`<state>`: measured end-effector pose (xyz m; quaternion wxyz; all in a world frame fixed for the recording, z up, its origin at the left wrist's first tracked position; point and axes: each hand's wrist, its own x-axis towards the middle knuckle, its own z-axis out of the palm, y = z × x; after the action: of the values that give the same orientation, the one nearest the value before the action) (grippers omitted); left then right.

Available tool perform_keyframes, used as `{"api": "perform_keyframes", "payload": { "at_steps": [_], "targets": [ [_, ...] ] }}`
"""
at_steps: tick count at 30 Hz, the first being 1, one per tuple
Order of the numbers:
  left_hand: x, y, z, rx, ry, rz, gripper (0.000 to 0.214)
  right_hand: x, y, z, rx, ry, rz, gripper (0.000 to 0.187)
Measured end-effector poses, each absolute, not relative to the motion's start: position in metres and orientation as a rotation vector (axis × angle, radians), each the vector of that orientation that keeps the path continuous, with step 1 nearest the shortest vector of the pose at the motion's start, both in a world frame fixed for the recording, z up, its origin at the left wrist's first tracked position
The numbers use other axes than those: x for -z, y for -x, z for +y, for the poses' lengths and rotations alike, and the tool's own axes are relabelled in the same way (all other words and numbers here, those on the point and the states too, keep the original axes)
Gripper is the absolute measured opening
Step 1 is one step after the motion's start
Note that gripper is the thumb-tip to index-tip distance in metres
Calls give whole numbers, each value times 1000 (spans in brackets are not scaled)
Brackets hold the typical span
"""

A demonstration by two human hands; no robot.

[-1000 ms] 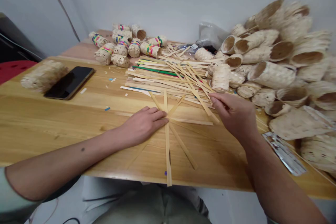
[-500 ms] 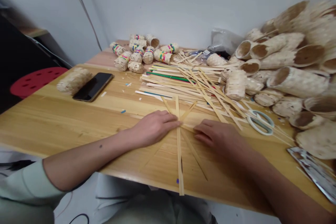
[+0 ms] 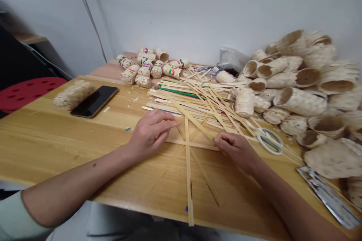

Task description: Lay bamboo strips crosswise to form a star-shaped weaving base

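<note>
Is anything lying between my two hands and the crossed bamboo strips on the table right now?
Nothing visible does. The left hand rests directly on the crossed strips near where they meet, and the right hand touches the end of the flat horizontal strip. The scissors lie off to the right, apart.

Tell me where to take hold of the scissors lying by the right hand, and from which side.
Take the scissors by their pale ring handles, coming from above on the near side, just right of the right hand. The loops lie flat and open on the table, free to pinch, whereas the blade end seems to run under the loose bamboo strips, though that part is hard to make out.
</note>
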<state>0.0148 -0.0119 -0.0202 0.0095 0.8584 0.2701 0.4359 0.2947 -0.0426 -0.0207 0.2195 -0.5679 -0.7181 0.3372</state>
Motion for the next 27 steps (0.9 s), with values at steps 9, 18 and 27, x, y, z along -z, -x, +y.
{"api": "perform_keyframes", "payload": {
  "at_steps": [9, 18, 27],
  "targets": [
    [23, -13, -8, -1312, -2623, 882, 28, 24, -296, -42, -913, 1594, -1946, 42],
    [28, -12, -2, -1272, -2628, 911, 25, 25, -298, -41, -1152, 1484, -1711, 31],
    [28, -10, -2, -1179, -2632, 952, 26, 21, -304, -40, -478, 1567, -2028, 25]
  ]
}}
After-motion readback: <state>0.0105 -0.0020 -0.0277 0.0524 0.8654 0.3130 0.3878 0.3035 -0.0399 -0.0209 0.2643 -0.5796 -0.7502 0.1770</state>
